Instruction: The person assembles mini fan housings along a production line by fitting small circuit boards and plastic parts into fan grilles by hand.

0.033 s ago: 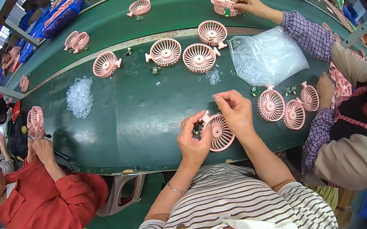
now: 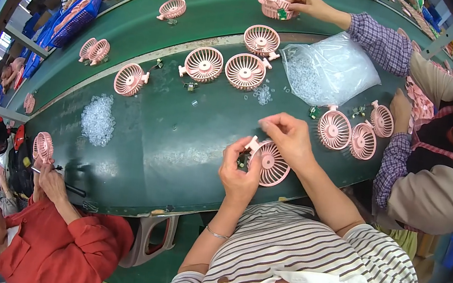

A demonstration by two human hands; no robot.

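Observation:
My left hand (image 2: 241,172) is closed on the edge of a round pink fan housing (image 2: 272,167), with its slatted side upward. A small green circuit board (image 2: 243,160) shows partly between its fingers. Just above the housing, my right hand (image 2: 290,141) has thumb and forefinger together in a pinch; anything between the fingertips is too small to make out. Beyond it lies a small pile of clear plastic pieces (image 2: 264,94), next to two more fan housings, one of them the pink housing (image 2: 245,72).
A clear bag (image 2: 333,69) of small plastic pieces lies at the far right, with several housings near it. A larger heap of clear pieces (image 2: 98,120) sits at left. Co-workers at left and right handle housings. A green conveyor belt (image 2: 216,5) runs along the back.
My right fingertips have shifted slightly left. The left co-worker's tool has tilted, and the right co-worker's housing has moved a little left on the belt.

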